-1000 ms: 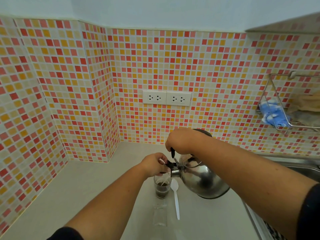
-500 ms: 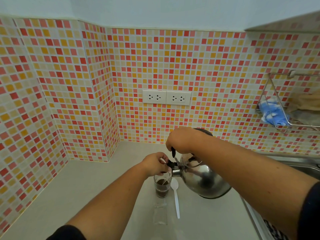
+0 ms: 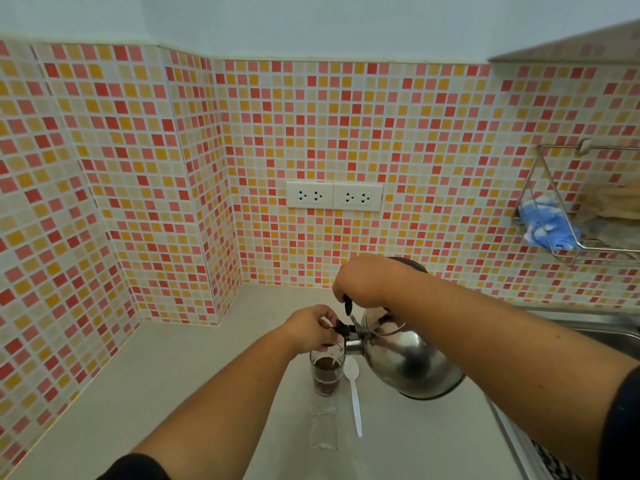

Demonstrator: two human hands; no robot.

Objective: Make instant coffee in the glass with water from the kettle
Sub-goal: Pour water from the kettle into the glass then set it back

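Coffee (image 3: 325,374) risen, beige counter (image 3: 138,393), mosaic tiles (image 3: 311,133)

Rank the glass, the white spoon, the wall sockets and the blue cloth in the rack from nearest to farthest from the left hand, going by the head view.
1. glass, directly under the left hand.
2. white spoon, lying on the counter just right of the glass.
3. wall sockets, up on the tiled back wall.
4. blue cloth, in the wire rack far right.

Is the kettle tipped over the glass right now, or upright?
Tipped: the kettle leans spout-down over the glass, which holds dark liquid.
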